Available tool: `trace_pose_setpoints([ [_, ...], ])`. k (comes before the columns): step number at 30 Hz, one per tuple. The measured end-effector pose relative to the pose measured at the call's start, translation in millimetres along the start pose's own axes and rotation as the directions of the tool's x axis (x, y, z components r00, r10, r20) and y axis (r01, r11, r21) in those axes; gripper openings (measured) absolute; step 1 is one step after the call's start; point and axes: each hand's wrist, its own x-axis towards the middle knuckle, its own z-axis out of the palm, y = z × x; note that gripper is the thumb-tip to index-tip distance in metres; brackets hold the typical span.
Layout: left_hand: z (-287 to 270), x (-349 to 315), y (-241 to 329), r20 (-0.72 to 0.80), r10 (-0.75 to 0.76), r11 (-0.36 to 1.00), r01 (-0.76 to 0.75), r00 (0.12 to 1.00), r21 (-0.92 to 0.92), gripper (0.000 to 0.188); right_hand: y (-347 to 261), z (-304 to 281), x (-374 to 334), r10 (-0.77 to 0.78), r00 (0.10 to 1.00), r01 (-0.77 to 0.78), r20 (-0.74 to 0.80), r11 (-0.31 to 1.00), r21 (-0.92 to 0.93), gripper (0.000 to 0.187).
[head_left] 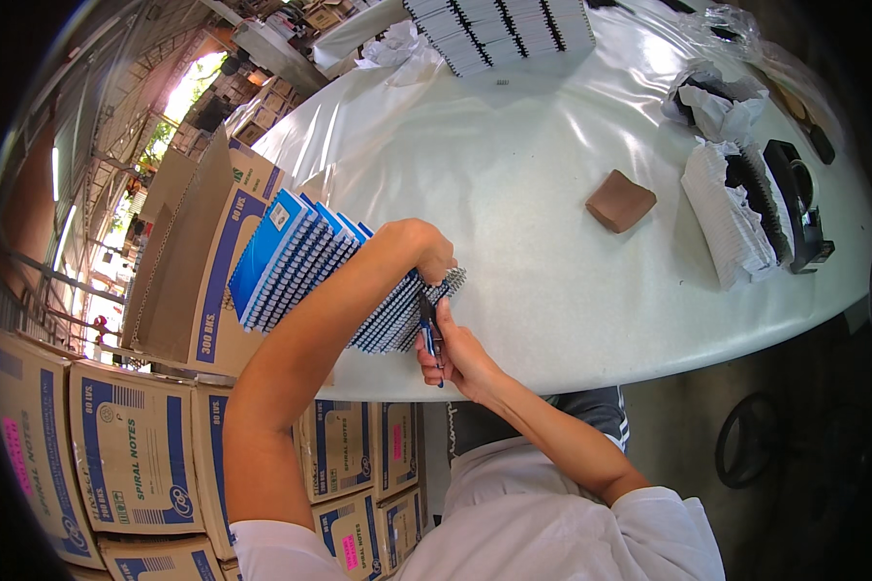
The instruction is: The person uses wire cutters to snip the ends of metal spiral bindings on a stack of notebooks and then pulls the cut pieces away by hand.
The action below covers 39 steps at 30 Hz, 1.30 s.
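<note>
A leaning stack of blue-covered spiral notebooks [305,254] lies at the table's left edge, its rows of wire coils facing up. My left hand [421,247] reaches across to the right end of the stack, with its fingers curled closed on a notebook's coil end; the fingertips are partly hidden. Just below it, my right hand [460,358] is wrapped round blue-handled pliers [430,334]. The jaws of the pliers are up against the coil ends, close to my left fingers. Whether they grip the wire is too small to tell.
An opened cardboard box [199,261] stands left of the notebooks, above stacked closed cartons [136,445]. On the white-covered table [513,194] lie a brown block [620,201], paper-wrapped black coils [736,213], a black punch-like device [799,203] and a big bound stack [499,34].
</note>
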Motion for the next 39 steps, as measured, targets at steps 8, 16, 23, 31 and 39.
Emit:
trace_pose_setpoints([
  [8,-3,4,3,0.082,-0.044,0.999,0.044,0.996,0.001,0.066,-1,-1,3,-0.029,0.999,0.029,-0.02,1.0,0.001,0.073],
  [16,-1,4,3,-0.018,-0.007,1.0,0.007,1.0,-0.03,0.056,5,-19,10,0.003,0.994,-0.007,0.112,0.999,0.038,0.074],
  [23,10,23,0,-0.055,-0.016,0.999,0.014,0.998,-0.041,0.042,-2,-12,5,0.003,1.0,-0.003,0.013,1.0,-0.002,0.079],
  [31,-3,11,6,0.136,-0.081,0.997,0.078,0.987,0.027,0.065,-1,-8,4,0.018,0.999,-0.018,-0.032,1.0,0.006,0.076],
  [39,0,16,5,0.117,-0.068,0.998,0.067,0.991,0.01,0.065,-1,-17,3,0.029,0.998,-0.033,0.053,0.996,0.077,0.072],
])
